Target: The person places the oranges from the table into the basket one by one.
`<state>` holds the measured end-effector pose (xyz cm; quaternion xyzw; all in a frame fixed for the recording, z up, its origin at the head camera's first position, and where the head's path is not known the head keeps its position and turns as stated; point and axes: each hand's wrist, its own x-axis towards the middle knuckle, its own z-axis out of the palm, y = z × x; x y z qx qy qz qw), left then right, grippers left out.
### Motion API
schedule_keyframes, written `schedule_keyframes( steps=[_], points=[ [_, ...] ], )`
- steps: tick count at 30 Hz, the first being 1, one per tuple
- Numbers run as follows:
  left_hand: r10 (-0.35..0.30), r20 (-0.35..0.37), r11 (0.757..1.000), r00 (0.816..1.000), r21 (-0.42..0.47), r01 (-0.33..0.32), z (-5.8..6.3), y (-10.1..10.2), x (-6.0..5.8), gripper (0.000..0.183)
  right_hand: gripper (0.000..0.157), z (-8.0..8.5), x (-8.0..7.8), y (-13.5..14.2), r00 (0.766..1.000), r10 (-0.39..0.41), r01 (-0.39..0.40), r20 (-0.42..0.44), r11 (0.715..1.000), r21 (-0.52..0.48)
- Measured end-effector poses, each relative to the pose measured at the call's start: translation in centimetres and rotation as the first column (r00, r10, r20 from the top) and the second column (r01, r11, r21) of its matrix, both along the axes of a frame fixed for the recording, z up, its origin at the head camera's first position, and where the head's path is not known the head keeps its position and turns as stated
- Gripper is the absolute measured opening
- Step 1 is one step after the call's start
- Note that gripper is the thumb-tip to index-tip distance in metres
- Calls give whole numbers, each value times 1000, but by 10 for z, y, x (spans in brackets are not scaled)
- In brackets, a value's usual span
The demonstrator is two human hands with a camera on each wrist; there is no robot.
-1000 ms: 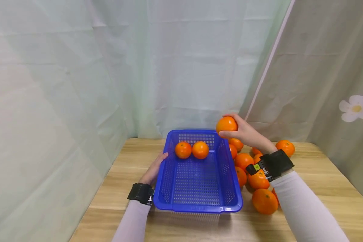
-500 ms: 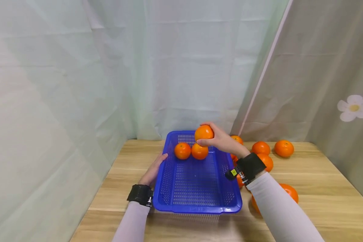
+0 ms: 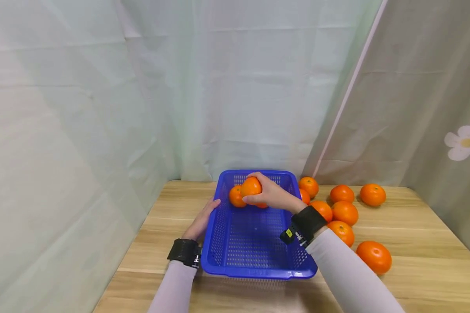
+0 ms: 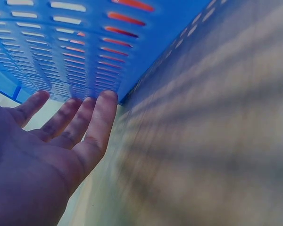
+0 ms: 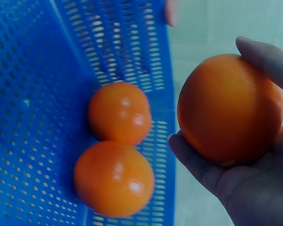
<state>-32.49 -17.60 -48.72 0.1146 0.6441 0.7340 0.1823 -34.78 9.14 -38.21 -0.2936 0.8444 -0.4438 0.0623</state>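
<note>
My right hand (image 3: 273, 192) grips an orange (image 3: 251, 186) above the far end of a blue plastic basket (image 3: 254, 273). The right wrist view shows thumb and fingers wrapped round this orange (image 5: 231, 108). Two other oranges lie side by side in the basket against its far wall; the left one (image 3: 236, 198) shows, while the right one is mostly hidden behind my right hand. My left hand (image 3: 200, 221) rests against the basket's left side. In the left wrist view, its extended fingers (image 4: 101, 122) meet the slotted wall.
Several loose oranges (image 3: 345, 213) lie on the wooden table (image 3: 427, 243) to the right of the basket, the nearest one (image 3: 374, 257) by the right sleeve. A pale curtain (image 3: 254, 95) hangs behind the table and along its left side.
My right hand has carried the orange leftward from the basket's right rim and lowered it over the two oranges inside. The left hand stays at the basket's side.
</note>
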Motion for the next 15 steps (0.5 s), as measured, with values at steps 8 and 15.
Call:
schedule_keyframes(
  steps=[8,15],
  points=[
    [-6,15,1000,1000,-2,6,2,1,4,58,63,-18,-1,-24,999,49,-48,-20,997,63],
    [-10,26,1000,1000,25,10,4,7,2,60,70,-31,2,-29,993,9,14,-116,980,197]
  ],
)
